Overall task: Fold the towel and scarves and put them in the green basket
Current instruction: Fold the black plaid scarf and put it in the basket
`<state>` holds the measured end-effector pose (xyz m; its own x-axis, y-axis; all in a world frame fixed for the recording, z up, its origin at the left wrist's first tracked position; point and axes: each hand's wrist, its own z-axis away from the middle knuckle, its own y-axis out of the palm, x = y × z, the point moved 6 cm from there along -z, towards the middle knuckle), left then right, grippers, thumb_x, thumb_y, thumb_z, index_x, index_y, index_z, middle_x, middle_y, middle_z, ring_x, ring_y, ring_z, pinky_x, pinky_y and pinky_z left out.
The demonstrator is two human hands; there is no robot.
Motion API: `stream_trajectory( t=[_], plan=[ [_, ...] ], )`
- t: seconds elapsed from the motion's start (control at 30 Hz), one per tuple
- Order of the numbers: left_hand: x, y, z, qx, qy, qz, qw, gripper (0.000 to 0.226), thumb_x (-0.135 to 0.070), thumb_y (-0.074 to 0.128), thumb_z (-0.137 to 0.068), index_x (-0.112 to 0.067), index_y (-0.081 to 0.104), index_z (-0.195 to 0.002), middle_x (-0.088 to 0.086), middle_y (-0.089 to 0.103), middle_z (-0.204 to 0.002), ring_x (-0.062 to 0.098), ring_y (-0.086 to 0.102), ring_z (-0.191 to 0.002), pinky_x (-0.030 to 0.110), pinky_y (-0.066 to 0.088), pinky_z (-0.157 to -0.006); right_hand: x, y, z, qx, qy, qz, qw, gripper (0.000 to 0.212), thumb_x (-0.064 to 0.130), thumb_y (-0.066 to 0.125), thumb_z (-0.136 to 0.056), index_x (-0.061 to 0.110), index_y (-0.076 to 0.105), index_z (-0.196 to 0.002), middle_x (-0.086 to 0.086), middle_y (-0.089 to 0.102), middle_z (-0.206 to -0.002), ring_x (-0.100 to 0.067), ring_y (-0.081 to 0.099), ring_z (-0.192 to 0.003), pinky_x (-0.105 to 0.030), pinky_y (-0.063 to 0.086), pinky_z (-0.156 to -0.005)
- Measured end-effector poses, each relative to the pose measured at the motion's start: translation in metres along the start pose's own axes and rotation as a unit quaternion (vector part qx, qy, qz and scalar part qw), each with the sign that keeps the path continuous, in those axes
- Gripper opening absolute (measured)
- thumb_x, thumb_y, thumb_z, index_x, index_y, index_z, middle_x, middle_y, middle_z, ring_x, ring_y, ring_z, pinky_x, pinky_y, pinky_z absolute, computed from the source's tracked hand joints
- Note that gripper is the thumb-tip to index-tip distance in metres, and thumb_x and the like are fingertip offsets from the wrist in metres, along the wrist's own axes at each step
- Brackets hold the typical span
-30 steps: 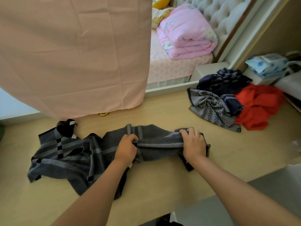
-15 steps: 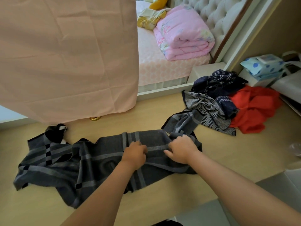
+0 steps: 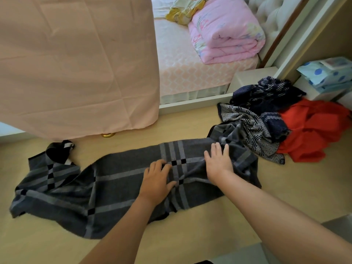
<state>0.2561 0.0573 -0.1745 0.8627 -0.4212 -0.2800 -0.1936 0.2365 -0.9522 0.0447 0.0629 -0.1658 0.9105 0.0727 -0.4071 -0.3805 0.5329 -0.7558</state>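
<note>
Scarf (image 3: 118, 189), one, left hand (image 3: 156, 181), right hand (image 3: 219, 162) atop

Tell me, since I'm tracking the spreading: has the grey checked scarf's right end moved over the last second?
Yes. The grey checked scarf has opened out, and its right end has moved right and farther back. It now reaches the patterned scarf pile; earlier a gap separated them.

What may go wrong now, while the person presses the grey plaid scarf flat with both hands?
1. The right end of the grey plaid scarf, just beyond the right hand, lies against the chevron scarf in the pile. A pull or a fold there may drag that scarf along.
2. The plaid scarf's far left end is bunched and twisted, out of reach of the left hand. A fold made now would likely come out uneven.
</note>
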Motion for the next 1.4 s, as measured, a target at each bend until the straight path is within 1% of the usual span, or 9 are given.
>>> stream_trajectory(
  t=[0.13, 0.27, 0.4, 0.53, 0.67, 0.83, 1.0, 1.2, 1.4],
  plan=[
    [0.004, 0.021, 0.013, 0.071, -0.026, -0.026, 0.997, 0.09, -0.069, 0.057, -0.079, -0.029, 0.023, -0.152, -0.001, 0.022, -0.155, 0.024, 0.017, -0.145, 0.048, 0.019, -0.117, 0.037, -0.02, 0.019, -0.219, -0.134, -0.228, 0.939, 0.048, 0.018, 0.045, -0.094, 0.018, 0.039, -0.141, -0.01, 0.04, -0.138, -0.031, 0.042, -0.126, -0.041, 0.039, -0.103],
    [0.001, 0.038, 0.011, 0.155, -0.025, -0.04, 0.987, 0.112, -0.081, 0.051, -0.075, -0.033, -0.011, -0.155, -0.002, -0.02, -0.162, 0.027, -0.02, -0.148, 0.059, -0.008, -0.116, 0.065, 0.013, 0.027, -0.098, -0.186, -0.283, 0.936, 0.086, 0.054, 0.054, -0.092, 0.025, 0.005, -0.157, -0.006, 0.008, -0.163, -0.027, 0.009, -0.15, -0.051, 0.02, -0.119],
    [-0.002, 0.041, 0.006, 0.191, -0.008, -0.04, 0.981, 0.123, -0.09, 0.05, -0.065, -0.036, -0.018, -0.153, -0.003, -0.032, -0.158, 0.024, -0.031, -0.144, 0.062, -0.014, -0.115, 0.034, 0.038, 0.017, -0.034, -0.165, -0.221, 0.961, 0.112, 0.074, 0.053, -0.083, 0.031, -0.023, -0.153, -0.001, -0.027, -0.162, -0.02, -0.021, -0.15, -0.053, 0.0, -0.122],
    [-0.006, 0.038, 0.009, 0.135, -0.001, -0.048, 0.99, 0.125, -0.088, 0.056, -0.058, -0.037, -0.005, -0.154, -0.004, -0.024, -0.16, 0.023, -0.027, -0.146, 0.063, -0.011, -0.115, 0.002, 0.052, 0.013, 0.01, -0.13, -0.212, 0.969, 0.127, 0.077, 0.063, -0.072, 0.032, -0.024, -0.153, -0.002, -0.033, -0.159, -0.021, -0.027, -0.148, -0.053, -0.003, -0.122],
    [-0.011, 0.047, 0.019, 0.183, 0.014, -0.05, 0.982, 0.13, -0.092, 0.052, -0.055, -0.04, -0.016, -0.152, -0.006, -0.036, -0.155, 0.024, -0.035, -0.142, 0.062, -0.018, -0.113, -0.003, 0.042, 0.01, 0.054, -0.114, -0.18, 0.976, 0.134, 0.062, 0.076, -0.068, 0.032, -0.023, -0.153, -0.007, -0.031, -0.159, -0.026, -0.026, -0.148, -0.057, -0.002, -0.121],
    [0.008, 0.014, 0.017, 0.076, -0.038, 0.049, 0.995, 0.077, -0.059, 0.05, -0.09, -0.036, 0.013, -0.154, -0.005, 0.007, -0.162, 0.02, 0.003, -0.149, 0.047, 0.006, -0.122, 0.041, -0.003, 0.018, -0.028, -0.156, -0.217, 0.963, 0.097, 0.06, 0.054, -0.085, 0.03, -0.002, -0.158, -0.009, -0.012, -0.165, -0.03, -0.009, -0.152, -0.057, 0.005, -0.121],
    [0.076, -0.028, 0.035, -0.062, -0.125, -0.016, 0.99, 0.026, -0.023, 0.051, -0.093, -0.019, 0.055, -0.119, 0.001, 0.051, -0.121, 0.025, 0.048, -0.113, 0.039, 0.043, -0.094, 0.114, -0.048, 0.03, -0.087, -0.242, -0.29, 0.922, 0.073, 0.04, 0.056, -0.093, 0.026, 0.021, -0.156, -0.006, 0.006, -0.165, -0.025, 0.012, -0.151, -0.047, 0.014, -0.122],
    [0.187, -0.042, 0.101, -0.025, -0.269, -0.031, 0.962, 0.027, -0.026, 0.053, -0.093, -0.016, 0.053, -0.118, 0.006, 0.049, -0.124, 0.027, 0.043, -0.115, 0.039, 0.043, -0.096, 0.216, -0.079, 0.045, -0.056, -0.334, -0.287, 0.896, 0.061, 0.026, 0.048, -0.098, 0.024, 0.027, -0.156, -0.001, 0.017, -0.165, -0.02, 0.013, -0.151, -0.044, 0.014, -0.123],
    [0.239, -0.043, 0.158, 0.049, -0.203, 0.018, 0.978, 0.054, -0.032, 0.065, -0.088, -0.024, 0.044, -0.136, -0.001, 0.034, -0.138, 0.024, 0.034, -0.128, 0.035, 0.045, -0.102, 0.307, -0.111, 0.063, -0.061, -0.361, -0.235, 0.901, 0.069, 0.015, 0.051, -0.091, 0.027, 0.028, -0.155, 0.0, 0.003, -0.166, -0.02, 0.005, -0.152, -0.043, 0.01, -0.123]
  ],
)
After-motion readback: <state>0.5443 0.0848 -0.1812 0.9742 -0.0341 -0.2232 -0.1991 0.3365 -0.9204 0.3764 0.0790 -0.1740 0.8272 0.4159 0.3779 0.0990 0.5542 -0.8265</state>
